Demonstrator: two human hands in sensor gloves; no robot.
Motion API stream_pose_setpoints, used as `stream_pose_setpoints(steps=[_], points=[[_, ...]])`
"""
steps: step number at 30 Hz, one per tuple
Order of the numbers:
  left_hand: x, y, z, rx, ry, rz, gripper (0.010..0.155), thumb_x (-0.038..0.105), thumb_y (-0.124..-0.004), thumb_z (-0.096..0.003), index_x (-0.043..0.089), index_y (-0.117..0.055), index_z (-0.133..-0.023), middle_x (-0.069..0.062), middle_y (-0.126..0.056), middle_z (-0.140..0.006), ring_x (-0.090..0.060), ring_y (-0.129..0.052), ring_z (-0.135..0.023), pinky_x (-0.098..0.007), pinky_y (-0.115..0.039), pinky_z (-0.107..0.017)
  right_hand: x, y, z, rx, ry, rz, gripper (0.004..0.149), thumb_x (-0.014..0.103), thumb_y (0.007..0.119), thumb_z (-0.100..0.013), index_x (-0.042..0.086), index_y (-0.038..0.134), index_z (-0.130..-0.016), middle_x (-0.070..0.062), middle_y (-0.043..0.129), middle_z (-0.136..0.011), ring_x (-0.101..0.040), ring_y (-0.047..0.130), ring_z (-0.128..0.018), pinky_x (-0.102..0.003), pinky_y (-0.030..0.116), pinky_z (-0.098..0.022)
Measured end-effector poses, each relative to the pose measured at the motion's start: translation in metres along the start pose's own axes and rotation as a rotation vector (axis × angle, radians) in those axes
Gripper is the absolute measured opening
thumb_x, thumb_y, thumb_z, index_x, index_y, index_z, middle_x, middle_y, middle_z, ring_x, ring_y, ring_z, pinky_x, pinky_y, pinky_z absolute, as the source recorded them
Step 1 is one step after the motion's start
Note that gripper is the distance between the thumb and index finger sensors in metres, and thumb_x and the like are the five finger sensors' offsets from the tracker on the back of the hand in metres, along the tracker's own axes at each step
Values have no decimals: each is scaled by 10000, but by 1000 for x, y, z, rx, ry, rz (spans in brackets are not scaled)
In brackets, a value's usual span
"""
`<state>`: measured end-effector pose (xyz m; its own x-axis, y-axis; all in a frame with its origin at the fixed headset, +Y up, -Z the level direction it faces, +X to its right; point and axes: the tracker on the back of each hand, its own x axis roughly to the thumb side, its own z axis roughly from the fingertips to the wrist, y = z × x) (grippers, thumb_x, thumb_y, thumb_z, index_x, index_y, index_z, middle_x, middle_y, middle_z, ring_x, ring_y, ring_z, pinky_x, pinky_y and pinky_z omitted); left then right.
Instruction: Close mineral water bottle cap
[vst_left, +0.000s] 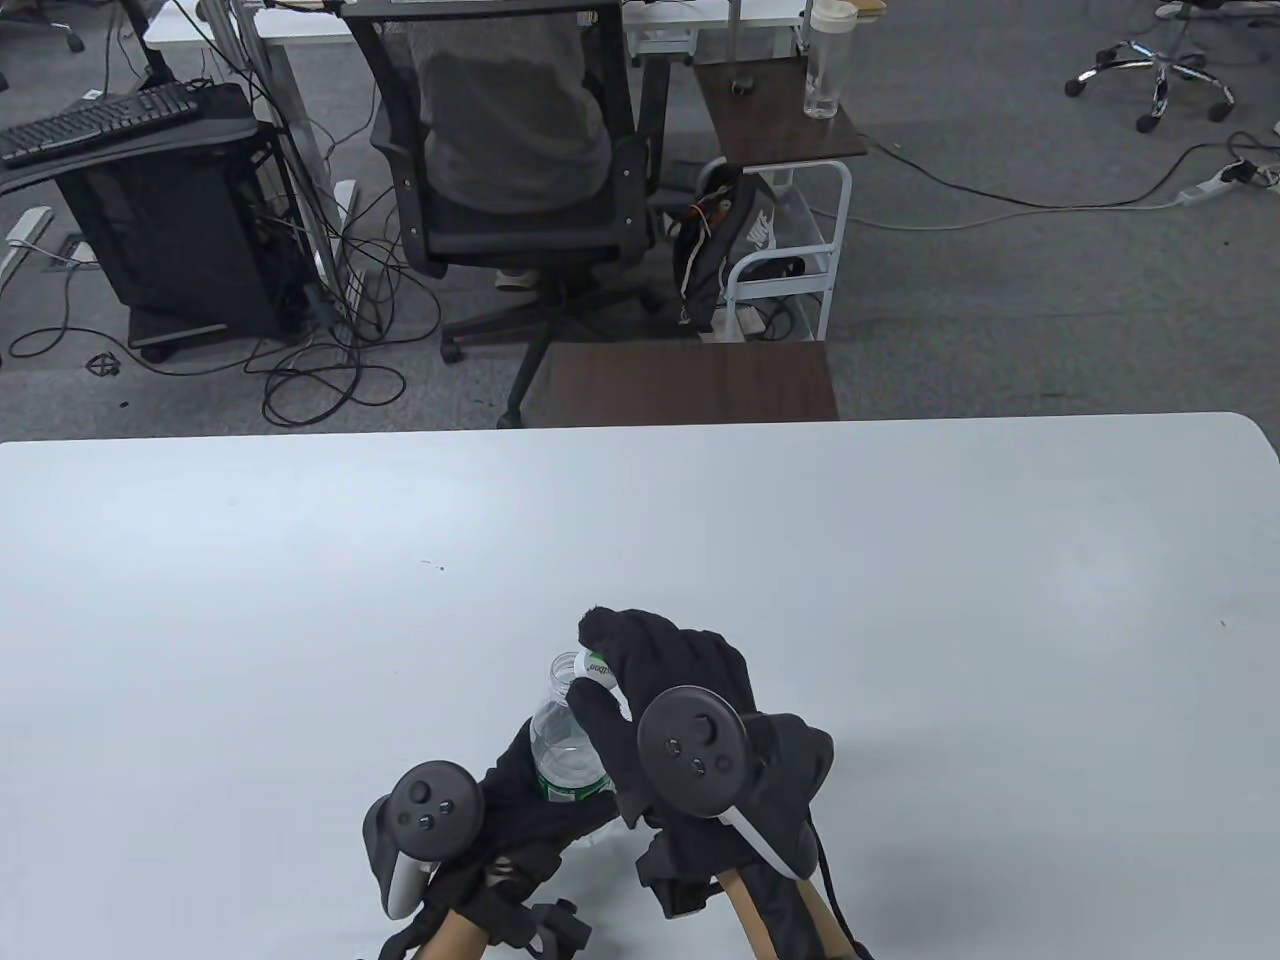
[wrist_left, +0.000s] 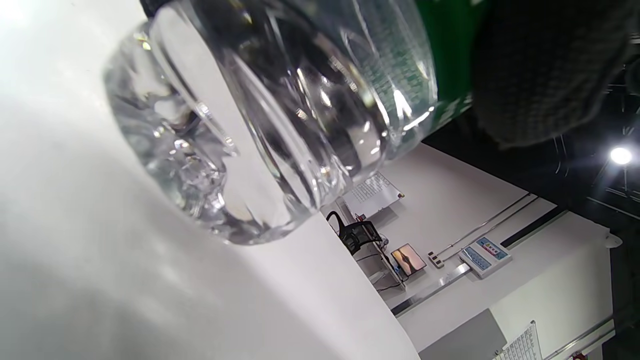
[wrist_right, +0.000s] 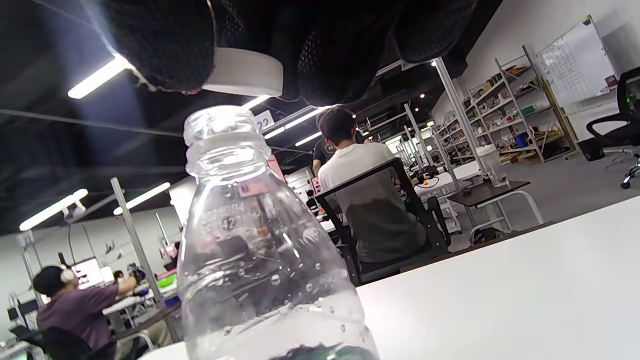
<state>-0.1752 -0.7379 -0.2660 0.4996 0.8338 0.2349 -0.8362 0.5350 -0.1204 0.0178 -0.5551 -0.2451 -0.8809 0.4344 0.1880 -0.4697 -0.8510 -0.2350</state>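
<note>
Gloved hands fill the bottom of the table view, and between them stands the bottle (vst_left: 563, 740), upright on the white surface (vst_left: 900, 620) close to its near edge. The left hand (vst_left: 500, 810) wraps the bottle's lower body around the green label; its wrist view shows a dark glove against that label and the clear base resting on the surface, so the fingers are clamped on the bottle. The right hand (vst_left: 680, 700) is above and slightly to the right of the neck, its fingers (wrist_right: 165, 45) pinching the white cap (wrist_right: 242, 72) from either side.

What the coming move turns on is how the cap sits relative to the open neck (wrist_right: 220, 132). In the right wrist view the cap hangs just above the threaded mouth, apart from it, with a thin gap showing. It also looks tilted, and shifted a little toward the right of the mouth, not squarely over it. The table view agrees: the cap lies at the neck's upper right, its printed face canted.

The bottle's long axis runs vertical, so the cap's flat face probably needs levelling and a small shift left before it comes straight down. Only the right hand is placed to do this; the left serves to steady the bottle against the twist.
</note>
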Motion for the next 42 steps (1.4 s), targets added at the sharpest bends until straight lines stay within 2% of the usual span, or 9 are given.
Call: stream_pose_setpoints(steps=[4, 7, 15, 19, 28, 31, 36, 39, 42], points=[[4, -1, 0, -25, -22, 5, 908, 535, -981, -423, 239, -470, -1112, -148, -655, -1071, -451, -770, -962, -609, -608, -687, 2, 3, -5, 86, -15, -50, 566, 567, 813, -479, 433, 650, -1005, 82, 764, -1057, -119, 868, -869, -506, 562, -856], [4, -2, 0, -41, -19, 14, 905, 530, -985, -422, 231, -480, -1111, -154, -663, -1066, -453, -779, -954, -608, -616, -682, 1, 3, -7, 88, -20, -44, 565, 555, 817, -477, 430, 657, -1005, 78, 765, -1062, -116, 870, -862, -510, 560, -856], [6, 0, 0, -53, -28, -6, 905, 522, -990, -421, 223, -487, -1112, -158, -663, -1066, -457, -776, -953, -610, -611, -683, 1, 0, -12, 220, -74, -82, 503, 411, 774, -511, 442, 677, -1004, 88, 689, -1147, -158, 792, -981, -546, 509, -871], [7, -1, 0, -60, -24, 13, 906, 525, -987, -421, 219, -488, -1112, -160, -665, -1065, -457, -778, -952, -608, -614, -682, 3, 4, -12, 186, -60, -62, 526, 441, 775, -508, 430, 650, -1019, 62, 667, -1136, -161, 782, -955, -538, 515, -868], [5, 2, -1, -45, -28, 6, 907, 514, -992, -420, 220, -486, -1112, -161, -661, -1067, -459, -771, -957, -609, -610, -683, -1, 10, -12, 135, -11, -52, 616, 619, 792, -451, 421, 639, -1014, 81, 699, -1033, -130, 812, -834, -513, 548, -849], [6, 3, -1, -44, -30, 19, 910, 520, -989, -422, 221, -481, -1114, -158, -660, -1068, -456, -771, -958, -607, -611, -684, -5, 10, -10, 124, -48, -79, 685, 678, 735, -445, 407, 592, -1057, 68, 657, -1095, -158, 795, -897, -524, 546, -845], [6, 4, -1, -43, -34, 20, 908, 521, -989, -421, 220, -485, -1114, -158, -662, -1067, -455, -775, -956, -608, -612, -683, -12, 12, -13, 188, -89, -181, 581, 549, 722, -503, 421, 610, -1058, 102, 708, -1127, -92, 877, -814, -503, 599, -831], [5, 5, -2, -67, -60, 5, 904, 525, -986, -423, 216, -491, -1113, -159, -670, -1064, -454, -787, -951, -608, -619, -681, -12, 12, -13, 186, -91, -209, 541, 505, 738, -500, 445, 642, -1030, 134, 762, -1095, -82, 878, -757, -518, 588, -834], [6, 7, -1, -43, -59, -25, 902, 522, -987, -424, 205, -500, -1113, -164, -678, -1058, -456, -797, -941, -611, -621, -677, -9, 13, -9, 117, -77, -174, 537, 479, 745, -499, 407, 660, -1025, 72, 789, -1085, -100, 884, -725, -525, 591, -827]])
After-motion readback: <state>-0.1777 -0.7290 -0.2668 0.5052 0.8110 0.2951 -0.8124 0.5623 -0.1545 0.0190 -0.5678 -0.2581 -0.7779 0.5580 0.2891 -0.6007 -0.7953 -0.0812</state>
